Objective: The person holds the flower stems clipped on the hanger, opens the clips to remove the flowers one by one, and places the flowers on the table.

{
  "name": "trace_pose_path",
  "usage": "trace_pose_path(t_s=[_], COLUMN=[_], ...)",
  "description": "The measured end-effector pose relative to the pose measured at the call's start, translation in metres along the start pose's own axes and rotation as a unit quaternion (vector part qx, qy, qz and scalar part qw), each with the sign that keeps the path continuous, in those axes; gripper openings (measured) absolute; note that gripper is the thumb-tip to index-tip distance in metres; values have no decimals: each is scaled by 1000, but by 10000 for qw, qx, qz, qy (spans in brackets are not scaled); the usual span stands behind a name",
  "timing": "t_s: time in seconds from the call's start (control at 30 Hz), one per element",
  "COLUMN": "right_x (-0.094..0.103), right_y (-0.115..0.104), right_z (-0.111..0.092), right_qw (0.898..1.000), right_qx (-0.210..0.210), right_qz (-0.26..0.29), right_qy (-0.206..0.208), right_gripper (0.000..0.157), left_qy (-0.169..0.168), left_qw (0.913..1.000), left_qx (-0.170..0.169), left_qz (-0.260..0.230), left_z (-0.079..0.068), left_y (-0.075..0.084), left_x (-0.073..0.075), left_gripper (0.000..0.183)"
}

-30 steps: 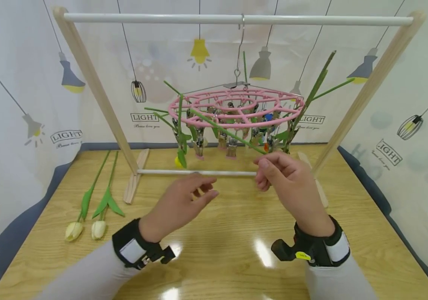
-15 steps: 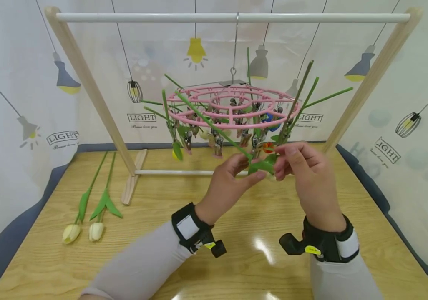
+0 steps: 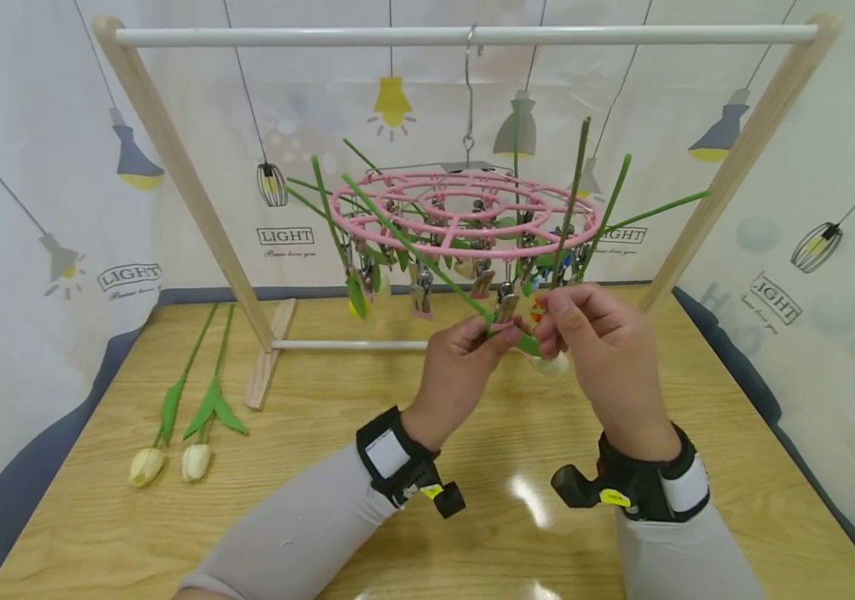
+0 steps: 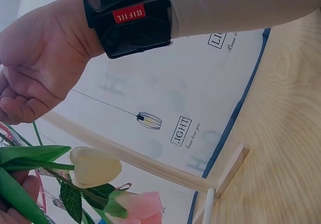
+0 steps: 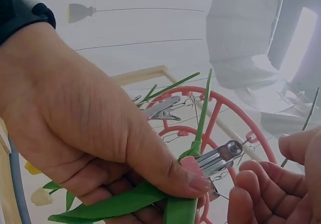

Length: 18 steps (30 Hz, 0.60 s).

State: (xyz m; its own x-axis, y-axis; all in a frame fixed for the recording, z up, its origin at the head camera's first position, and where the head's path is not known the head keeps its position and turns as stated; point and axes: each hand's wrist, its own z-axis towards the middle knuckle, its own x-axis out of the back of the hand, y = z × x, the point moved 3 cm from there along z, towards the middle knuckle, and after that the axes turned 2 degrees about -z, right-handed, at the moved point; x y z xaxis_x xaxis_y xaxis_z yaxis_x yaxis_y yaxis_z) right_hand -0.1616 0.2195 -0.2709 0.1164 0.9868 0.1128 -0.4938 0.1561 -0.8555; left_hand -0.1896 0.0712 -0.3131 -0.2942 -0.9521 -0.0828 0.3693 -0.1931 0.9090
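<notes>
My left hand (image 3: 461,367) holds an artificial white tulip (image 4: 95,166) by its leaves and stem, thumb pressed beside the pink tip of a metal clip (image 5: 213,158). The tulip's green stem (image 3: 420,250) slants up left across the hanger, and its bloom hangs below my hands. That clip hangs from a round pink drying hanger (image 3: 465,250), its tip against the stem. My right hand (image 3: 600,350) is close beside it, fingers loosely curled. In the right wrist view its fingers (image 5: 266,189) hold nothing. An orange flower (image 3: 537,310) shows just behind its fingertips.
Two white tulips (image 3: 172,462) lie at the table's left. A wooden stand (image 3: 191,175) carries the hanger from its white top bar (image 3: 322,37). Several other flowers hang upside down from clips, including a pink rose (image 4: 140,208). A lower bar (image 3: 352,345) crosses the stand.
My left hand has moved right and up from near the lower bar and taken hold of the tulip. The hanger has turned and swung, its stems shifting. My right hand has moved slightly right.
</notes>
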Motion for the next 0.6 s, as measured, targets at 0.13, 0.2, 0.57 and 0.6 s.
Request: trace_pose_path(t_s=[0.13, 0.2, 0.57, 0.6], right_x=[-2, -5, -15, -16], right_y=[1, 2, 17, 18], right_z=[-1, 0, 2, 2], right_qw=[9995, 9989, 9980, 9975], right_qx=[187, 345, -255, -348], right_qz=[-239, -322, -267, -232], right_qy=[39, 23, -516, -573], right_gripper=[24, 23, 36, 36], left_qy=[-49, -72, -71, -66], left_qw=[9999, 9998, 9979, 9980], left_qx=[-88, -155, -459, -461], left_qz=[63, 137, 447, 434], left_z=[-1, -1, -5, -5], left_y=[-1, -1, -1, -1], left_x=[1, 1, 0, -1], left_gripper=[18, 18, 15, 15])
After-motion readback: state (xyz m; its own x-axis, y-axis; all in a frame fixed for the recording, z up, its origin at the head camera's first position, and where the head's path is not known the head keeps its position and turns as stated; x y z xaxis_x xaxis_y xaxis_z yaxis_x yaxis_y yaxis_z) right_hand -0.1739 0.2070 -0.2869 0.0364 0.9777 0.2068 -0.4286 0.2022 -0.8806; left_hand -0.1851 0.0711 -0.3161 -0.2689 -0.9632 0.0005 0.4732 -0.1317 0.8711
